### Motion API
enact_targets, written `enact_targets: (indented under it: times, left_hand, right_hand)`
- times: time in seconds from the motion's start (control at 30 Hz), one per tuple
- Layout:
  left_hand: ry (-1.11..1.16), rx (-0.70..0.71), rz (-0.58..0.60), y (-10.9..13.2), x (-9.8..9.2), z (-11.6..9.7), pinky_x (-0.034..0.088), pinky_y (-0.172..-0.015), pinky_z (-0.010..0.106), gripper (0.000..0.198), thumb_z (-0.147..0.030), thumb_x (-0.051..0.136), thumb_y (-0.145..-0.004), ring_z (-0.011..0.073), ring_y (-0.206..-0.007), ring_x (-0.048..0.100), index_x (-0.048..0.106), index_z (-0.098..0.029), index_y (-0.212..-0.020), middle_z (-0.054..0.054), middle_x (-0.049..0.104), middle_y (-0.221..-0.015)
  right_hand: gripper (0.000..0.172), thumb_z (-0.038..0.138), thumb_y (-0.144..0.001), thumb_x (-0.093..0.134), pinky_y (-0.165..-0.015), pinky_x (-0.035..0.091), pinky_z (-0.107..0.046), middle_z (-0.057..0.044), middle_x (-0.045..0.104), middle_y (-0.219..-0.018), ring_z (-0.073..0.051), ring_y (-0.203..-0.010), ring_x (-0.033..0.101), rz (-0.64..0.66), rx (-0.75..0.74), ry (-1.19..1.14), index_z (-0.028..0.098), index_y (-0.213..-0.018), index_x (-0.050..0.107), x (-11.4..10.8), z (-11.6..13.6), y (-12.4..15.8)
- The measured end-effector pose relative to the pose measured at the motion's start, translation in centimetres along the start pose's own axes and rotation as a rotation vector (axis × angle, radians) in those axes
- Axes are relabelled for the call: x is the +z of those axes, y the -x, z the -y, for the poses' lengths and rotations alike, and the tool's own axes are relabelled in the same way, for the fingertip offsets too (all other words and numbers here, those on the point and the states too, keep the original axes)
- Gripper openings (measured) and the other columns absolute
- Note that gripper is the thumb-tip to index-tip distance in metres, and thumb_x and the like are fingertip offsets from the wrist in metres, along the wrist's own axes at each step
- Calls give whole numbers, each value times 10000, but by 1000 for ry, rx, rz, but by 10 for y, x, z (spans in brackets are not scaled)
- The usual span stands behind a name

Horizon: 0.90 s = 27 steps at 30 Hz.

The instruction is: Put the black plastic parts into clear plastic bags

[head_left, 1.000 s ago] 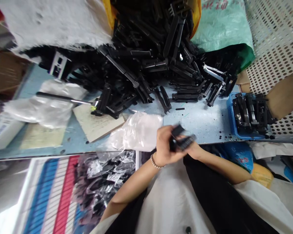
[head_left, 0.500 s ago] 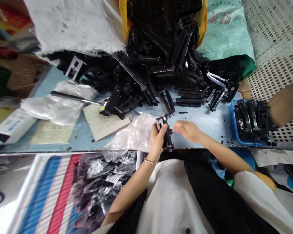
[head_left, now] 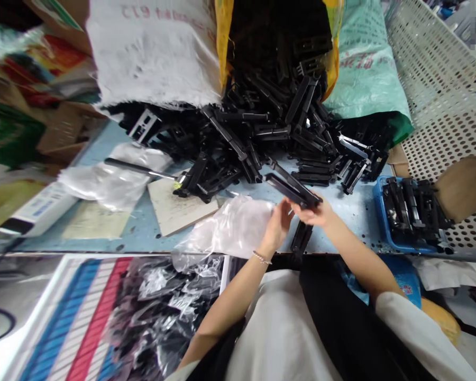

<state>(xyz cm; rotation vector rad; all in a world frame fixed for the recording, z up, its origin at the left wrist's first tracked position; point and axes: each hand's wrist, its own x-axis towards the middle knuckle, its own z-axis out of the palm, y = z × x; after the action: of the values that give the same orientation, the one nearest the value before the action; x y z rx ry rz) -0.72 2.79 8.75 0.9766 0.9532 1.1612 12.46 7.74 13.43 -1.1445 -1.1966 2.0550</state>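
A forked black plastic part [head_left: 291, 186], with two long arms, rests in my right hand [head_left: 315, 212], whose fingers are closed round its near end. My left hand [head_left: 278, 225], wearing a beaded bracelet, meets the right fingertips just under that part. Its fingers are bent closed; what they grip is hidden. Below both hands another black part [head_left: 301, 238] sits at the bench's front edge. Whether it lies there or is held I cannot tell. Beside my left hand is a crumpled clear plastic bag [head_left: 238, 225].
A heap of black parts [head_left: 230, 137] spills from a yellow-edged sack [head_left: 223, 47] across the blue bench [head_left: 349, 214]. A blue basket [head_left: 404, 245] of parts stands right. Left are a board [head_left: 170, 211] and a black-handled tool [head_left: 129, 166]. Bagged parts [head_left: 162, 317] lie below.
My right hand, empty before, now holds the forked part that lay on the bench. The metal-plated black part has left my left hand's raised grip. The whole view has shifted slightly.
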Motion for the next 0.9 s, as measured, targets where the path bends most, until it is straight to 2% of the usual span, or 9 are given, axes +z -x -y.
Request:
enact_targets:
  times: [0.07, 0.13, 0.23, 0.3, 0.37, 0.5, 0.63, 0.8, 0.9]
  left_hand:
    - [277, -43, 73, 2, -3, -22, 557, -1029, 479, 844, -888, 280, -869, 309, -1247, 647, 608, -244, -1306, 123, 689, -1259]
    - [470, -107, 135, 8, -6, -45, 595, -939, 427, 781, -839, 533, -819, 282, -1108, 707, 610, -232, -1305, 104, 719, -1163]
    - [419, -148, 124, 19, -9, -69, 591, -667, 298, 631, -664, 780, -747, 176, -759, 700, 645, -192, -1143, 56, 720, -977]
    - [292, -160, 84, 26, -8, -74, 509, -518, 234, 547, -632, 796, -751, 115, -598, 611, 627, -179, -1008, 21, 691, -855]
    - [194, -213, 94, 32, -4, -72, 445, -450, 218, 522, -657, 757, -780, 97, -513, 546, 593, -181, -922, -5, 646, -725]
    - [129, -243, 64, 35, 8, -56, 401, -405, 233, 545, -730, 672, -810, 116, -453, 522, 578, -196, -863, -13, 587, -593]
    - [157, -208, -116, 25, 5, -49, 451, -433, 246, 539, -712, 704, -787, 124, -496, 561, 614, -201, -934, -8, 617, -674]
    - [209, -241, -168, 16, -11, -55, 491, -501, 246, 578, -707, 678, -807, 120, -561, 590, 634, -185, -1052, 12, 635, -770]
    - [54, -108, -204, 22, -11, -51, 531, -585, 268, 569, -714, 597, -866, 139, -659, 622, 616, -193, -1095, 40, 641, -871]
  right_hand:
    - [581, 692, -946, 375, -333, 285, -206, 20, 594, -606, -72, -357, 301, 199, 48, -93, 175, -939, 639, 9, -18, 25]
    - [536, 687, -914, 477, -395, 413, -229, -15, 630, -641, -104, -423, 464, 165, 45, 37, 182, -883, 651, 15, -30, 45]
    - [470, 651, -959, 487, -645, 571, -306, -55, 674, -829, -176, -713, 654, -192, -121, 233, 206, -949, 638, 11, -26, 64]
    - [457, 650, -973, 492, -785, 573, -362, -73, 669, -987, -209, -883, 651, -422, -365, 464, 225, -1084, 620, 5, -13, 68]
    - [426, 622, -965, 550, -852, 544, -424, -98, 657, -1054, -248, -947, 619, -531, -622, 842, 229, -1114, 622, 0, 1, 65]
    - [332, 511, -1031, 475, -816, 498, -434, -102, 641, -910, -262, -873, 584, -462, -750, 1243, 228, -925, 613, 1, 13, 44]
    - [358, 436, -1092, 310, -755, 473, -355, -60, 630, -887, -217, -823, 580, -506, -588, 1096, 222, -1013, 585, 14, 4, 40]
    - [366, 489, -1045, 454, -741, 430, -375, -81, 641, -842, -230, -799, 550, -250, -742, 1268, 204, -885, 620, 37, -29, 61]
    - [418, 472, -1059, 414, -731, 436, -382, -90, 636, -813, -230, -782, 545, -279, -670, 1150, 198, -816, 615, 49, -53, 63]
